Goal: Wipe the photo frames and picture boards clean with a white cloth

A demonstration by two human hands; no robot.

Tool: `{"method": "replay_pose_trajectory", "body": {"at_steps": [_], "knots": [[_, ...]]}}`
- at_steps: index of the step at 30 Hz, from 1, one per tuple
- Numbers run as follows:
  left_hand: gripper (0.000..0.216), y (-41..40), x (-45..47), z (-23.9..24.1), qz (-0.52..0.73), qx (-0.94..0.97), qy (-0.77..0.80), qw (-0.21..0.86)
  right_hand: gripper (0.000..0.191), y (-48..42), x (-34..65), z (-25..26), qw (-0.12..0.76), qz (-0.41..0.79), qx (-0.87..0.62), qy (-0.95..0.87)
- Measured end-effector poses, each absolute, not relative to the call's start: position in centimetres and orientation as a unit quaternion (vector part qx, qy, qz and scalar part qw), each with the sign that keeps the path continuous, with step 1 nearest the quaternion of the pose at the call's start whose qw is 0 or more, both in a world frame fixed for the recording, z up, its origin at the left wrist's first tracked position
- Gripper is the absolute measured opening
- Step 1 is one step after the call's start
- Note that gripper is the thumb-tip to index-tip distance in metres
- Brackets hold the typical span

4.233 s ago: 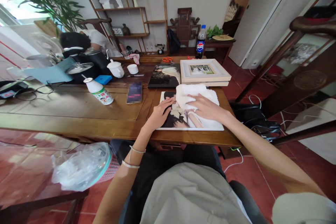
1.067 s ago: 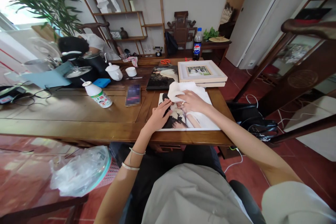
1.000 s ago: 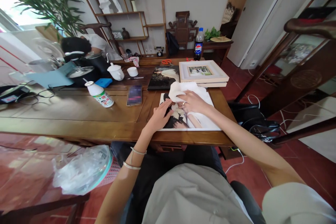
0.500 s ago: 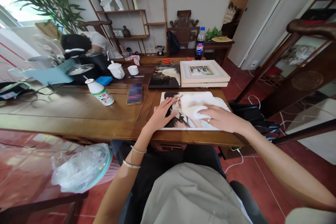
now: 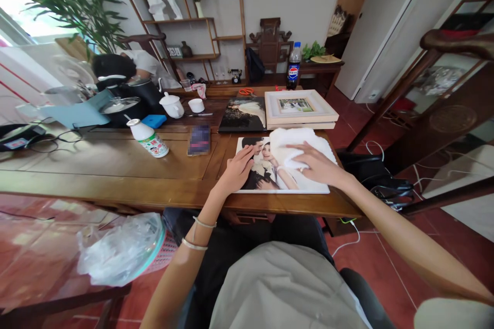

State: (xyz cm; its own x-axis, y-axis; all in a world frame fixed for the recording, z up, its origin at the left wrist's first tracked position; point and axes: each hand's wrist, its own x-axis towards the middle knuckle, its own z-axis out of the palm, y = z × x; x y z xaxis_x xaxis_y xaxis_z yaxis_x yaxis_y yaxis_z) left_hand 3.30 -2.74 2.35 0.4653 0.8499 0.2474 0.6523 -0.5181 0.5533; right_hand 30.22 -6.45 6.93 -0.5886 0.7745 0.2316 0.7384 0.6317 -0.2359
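Note:
A photo panel (image 5: 270, 177) with a couple printed on it lies flat near the table's front edge. My left hand (image 5: 238, 168) rests on its left part, fingers stretched out and holding nothing. Over the panel's upper right spreads a fluffy white cloth (image 5: 285, 139). My right hand (image 5: 318, 163), with a ring on one finger, has hold of this cloth and presses it against the panel. Part of the cloth bunches up around the fingers, so the fingertips are partly hidden.
Behind the panel lie a dark photo panel (image 5: 241, 114) and stacked white frames (image 5: 301, 108). A phone (image 5: 199, 140), a white bottle (image 5: 148, 139), a lidded cup (image 5: 172, 105) and orange-handled scissors (image 5: 246, 91) are also on the table (image 5: 96, 169). A cola bottle (image 5: 294, 67) stands farther back.
My right hand has moved the white cloth away from me and slightly right, uncovering more of the printed couple. My left hand has shifted only slightly on the panel.

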Motion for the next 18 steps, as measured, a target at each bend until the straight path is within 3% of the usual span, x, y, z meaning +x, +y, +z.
{"method": "replay_pose_trajectory", "body": {"at_steps": [8,15,18], "knots": [[0.045,-2.8,3.3,2.6,0.242,0.834,0.456,0.194,0.042,-14.0,28.6,8.4,0.1,0.145,-0.327,-0.929],[0.045,-2.5,3.2,2.2,0.241,0.84,0.449,0.189,0.018,-4.1,31.4,7.5,0.157,0.135,-0.369,-0.906],[0.045,-2.4,3.1,2.0,0.247,0.842,0.444,0.184,0.028,-0.1,32.1,7.4,0.138,0.134,-0.401,-0.895]]}}
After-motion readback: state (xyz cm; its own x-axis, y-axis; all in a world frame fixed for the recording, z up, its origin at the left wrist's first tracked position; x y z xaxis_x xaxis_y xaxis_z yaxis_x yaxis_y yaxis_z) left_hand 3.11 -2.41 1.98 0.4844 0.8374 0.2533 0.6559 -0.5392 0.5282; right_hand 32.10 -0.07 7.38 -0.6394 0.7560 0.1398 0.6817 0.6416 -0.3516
